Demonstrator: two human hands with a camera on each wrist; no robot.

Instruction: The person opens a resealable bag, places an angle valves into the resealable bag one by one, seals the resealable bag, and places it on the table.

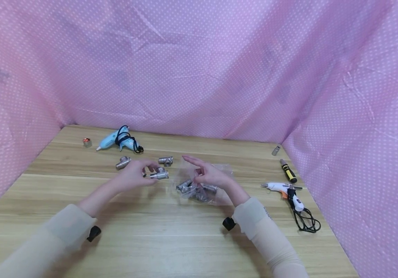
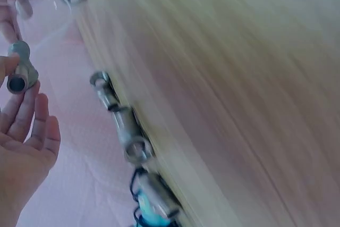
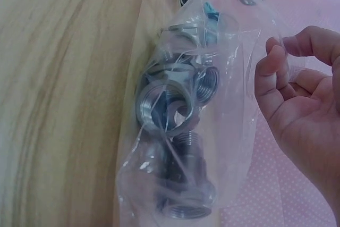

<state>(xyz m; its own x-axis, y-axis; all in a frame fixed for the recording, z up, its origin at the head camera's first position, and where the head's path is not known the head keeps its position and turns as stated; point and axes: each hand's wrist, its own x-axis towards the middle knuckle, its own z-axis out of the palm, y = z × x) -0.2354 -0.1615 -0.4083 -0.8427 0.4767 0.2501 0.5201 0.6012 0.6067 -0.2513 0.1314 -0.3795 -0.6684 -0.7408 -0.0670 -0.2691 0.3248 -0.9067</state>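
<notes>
Pale sleeves [image 1: 46,241] cover both forearms, at 7 and 5 o'clock in the head view. Left hand [image 1: 134,174]: fingers and thumb narrowed on a metal tee fitting [image 1: 162,175], held above the counter [image 1: 171,243], between 9 and 10 o'clock from the clear plastic bag [image 1: 224,169]. Right hand [image 1: 213,175]: thumb and fingertips pinch the bag's film, index finger extended; several bagged fittings [image 1: 184,186] lie inside. Relative to the held fitting, one loose fitting [image 1: 165,160] lies at 1 o'clock, a second loose fitting [image 1: 122,164] between 9 and 10, and a blue glue gun [image 1: 106,141] at 10. White glue gun [image 1: 276,187]: 3 o'clock from the bag, a yellow-and-black screwdriver [image 1: 288,172] at its 12. Pink dotted cloth [image 1: 202,69] hangs behind.
</notes>
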